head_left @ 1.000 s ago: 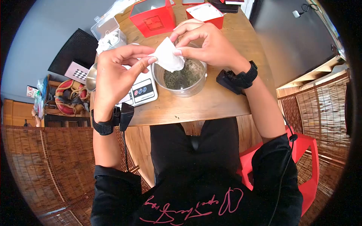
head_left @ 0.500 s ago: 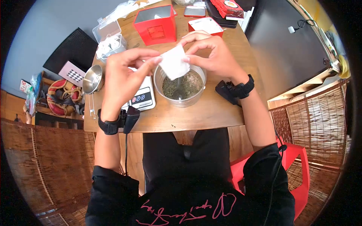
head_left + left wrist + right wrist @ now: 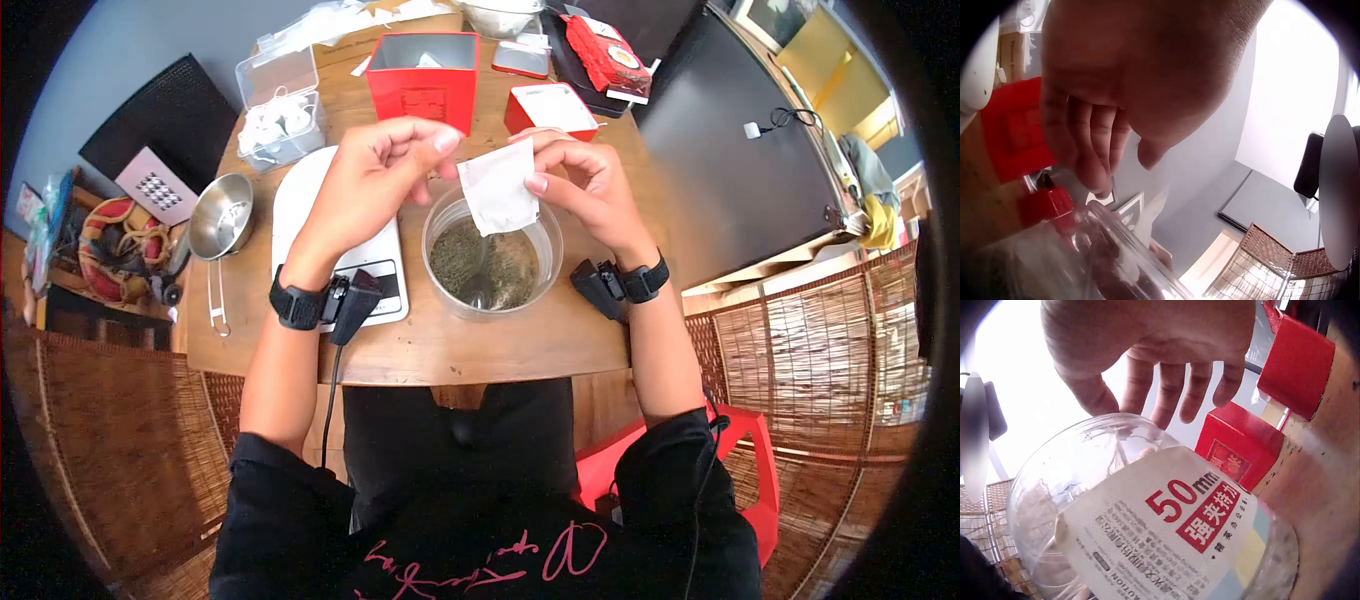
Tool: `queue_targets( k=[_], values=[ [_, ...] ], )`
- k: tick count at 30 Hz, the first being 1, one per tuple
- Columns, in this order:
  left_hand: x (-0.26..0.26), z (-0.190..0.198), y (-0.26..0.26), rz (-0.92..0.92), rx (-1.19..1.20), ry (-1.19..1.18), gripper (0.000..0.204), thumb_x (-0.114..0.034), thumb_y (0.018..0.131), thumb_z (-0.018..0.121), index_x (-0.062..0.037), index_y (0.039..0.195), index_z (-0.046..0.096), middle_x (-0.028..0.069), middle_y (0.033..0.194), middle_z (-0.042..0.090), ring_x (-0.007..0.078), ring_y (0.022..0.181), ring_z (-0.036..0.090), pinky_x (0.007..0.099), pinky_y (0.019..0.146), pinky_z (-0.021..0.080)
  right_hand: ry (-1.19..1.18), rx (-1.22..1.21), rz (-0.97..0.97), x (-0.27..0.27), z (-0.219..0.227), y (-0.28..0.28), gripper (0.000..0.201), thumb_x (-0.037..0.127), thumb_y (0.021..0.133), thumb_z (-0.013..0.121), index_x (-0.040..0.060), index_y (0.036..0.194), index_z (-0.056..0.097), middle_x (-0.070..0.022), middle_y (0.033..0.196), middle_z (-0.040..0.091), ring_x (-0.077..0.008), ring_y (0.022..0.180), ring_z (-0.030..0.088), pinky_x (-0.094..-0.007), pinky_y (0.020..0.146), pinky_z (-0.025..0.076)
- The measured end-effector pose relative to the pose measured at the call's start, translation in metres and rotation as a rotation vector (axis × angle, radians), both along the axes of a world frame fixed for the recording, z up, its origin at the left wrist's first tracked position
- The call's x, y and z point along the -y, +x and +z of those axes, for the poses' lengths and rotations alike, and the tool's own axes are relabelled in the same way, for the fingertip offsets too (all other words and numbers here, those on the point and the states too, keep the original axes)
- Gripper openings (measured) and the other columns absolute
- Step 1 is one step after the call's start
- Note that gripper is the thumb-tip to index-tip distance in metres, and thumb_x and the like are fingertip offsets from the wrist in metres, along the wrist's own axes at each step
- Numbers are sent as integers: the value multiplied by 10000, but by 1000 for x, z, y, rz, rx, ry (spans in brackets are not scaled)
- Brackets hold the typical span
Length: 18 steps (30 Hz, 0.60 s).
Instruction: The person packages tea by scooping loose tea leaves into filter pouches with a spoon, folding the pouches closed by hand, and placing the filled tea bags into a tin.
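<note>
A flat white pouch [image 3: 500,190] hangs from my right hand [image 3: 592,190], whose thumb and fingers pinch its upper right side. Beneath it stands a clear round tub [image 3: 550,262] of dried green and brownish bits, with a spoon [image 3: 482,275] in it. My left hand [image 3: 385,180] is raised just left of the pouch, apart from it, its fingers loosely bent and holding nothing visible. The left wrist view shows the left hand [image 3: 1147,69] over the tub's rim. The tub's printed label [image 3: 1179,519] fills much of the right wrist view, below the right hand [image 3: 1154,337].
A white scale [image 3: 388,262] lies left of the tub, with a metal pan [image 3: 222,215] beyond it. Along the back are a plastic box [image 3: 300,145] of white bundles, a tall red box [image 3: 422,95] and a low red box [image 3: 555,112]. A red chair [image 3: 745,450] is at right.
My left hand has let go of the pouch and drawn away to the left. The pouch now hangs flat from my right hand alone. The head view has shifted, showing more of the table's back.
</note>
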State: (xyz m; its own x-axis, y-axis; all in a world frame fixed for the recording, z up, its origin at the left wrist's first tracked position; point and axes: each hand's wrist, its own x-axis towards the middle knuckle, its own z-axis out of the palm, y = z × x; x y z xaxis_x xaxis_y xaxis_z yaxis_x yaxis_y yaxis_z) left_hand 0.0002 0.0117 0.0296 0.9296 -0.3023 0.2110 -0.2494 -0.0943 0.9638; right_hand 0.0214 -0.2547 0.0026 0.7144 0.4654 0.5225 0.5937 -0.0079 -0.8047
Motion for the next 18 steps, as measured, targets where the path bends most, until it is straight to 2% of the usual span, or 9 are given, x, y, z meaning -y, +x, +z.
queue_targets(
  k=[2, 5, 6, 9, 10, 11, 13, 16, 18],
  values=[
    [-1, -7, -1, -25, -25, 78, 324, -282, 944, 755, -11, 1119, 742, -23, 831, 668, 28, 651, 518, 192, 589, 415, 105, -200, 25, -1, 7, -6, 76, 73, 908, 730, 1, 925, 714, -67, 1078, 716, -161, 1044, 637, -332, 947, 486],
    [-1, -10, -7, -40, 68, 188, 370, -288, 864, 830, -9, 1093, 750, -37, 830, 620, 28, 636, 467, 200, 581, 392, 124, -269, -81, 17, 2, 2, 66, 65, 927, 706, 4, 950, 695, -22, 1015, 704, -104, 943, 630, -286, 861, 496],
    [-1, -11, -8, -25, 50, 220, 414, -290, 789, 876, -24, 1082, 755, -15, 848, 618, 46, 617, 472, 222, 577, 413, 150, -190, -159, 22, -3, 8, 69, 74, 939, 694, 10, 963, 695, 7, 972, 693, -67, 867, 616, -254, 803, 494],
    [-3, -12, -10, -38, 94, 275, 385, -275, 779, 866, -38, 1062, 759, 17, 864, 628, 72, 621, 497, 247, 577, 433, 261, -131, -372, 36, 3, 24, 60, 70, 949, 660, 33, 963, 705, 14, 937, 700, -63, 866, 612, -243, 816, 484],
    [-3, -15, -10, -22, 131, 277, 347, -273, 788, 831, -48, 1041, 757, 47, 848, 647, 138, 631, 545, 299, 599, 470, 208, -127, -464, 43, 4, 31, 65, 74, 950, 657, 36, 961, 709, 16, 932, 701, -62, 864, 612, -238, 816, 480],
    [-2, -19, -9, -10, 128, 272, 347, -273, 788, 831, -48, 1041, 757, 47, 848, 647, 138, 631, 545, 299, 599, 470, 158, -123, -554, 46, 8, 36, 70, 77, 951, 654, 40, 959, 712, 17, 927, 702, -62, 863, 612, -233, 817, 476],
    [-1, -27, -6, -19, 238, 254, 300, -191, 843, 789, -24, 1089, 754, -1, 821, 605, 51, 576, 474, 236, 532, 399, -9, -142, -618, 44, 21, 40, 116, 107, 953, 646, 18, 944, 720, 27, 922, 698, -55, 856, 603, -234, 811, 475],
    [0, -30, -6, -29, 234, 246, 268, -185, 860, 747, -25, 1074, 754, 22, 808, 618, 77, 592, 507, 255, 554, 428, -111, -161, -687, 44, 19, 68, 160, 151, 930, 667, 11, 973, 731, -12, 923, 723, -80, 863, 630, -246, 832, 481],
    [1, -33, -4, -32, 229, 228, 261, -184, 859, 741, -23, 1064, 753, 30, 805, 622, 87, 600, 516, 262, 565, 438, -549, -103, -754, 44, 18, 84, 232, 231, 877, 713, 36, 999, 745, -71, 918, 747, -185, 854, 685, -294, 856, 503]
  ],
)
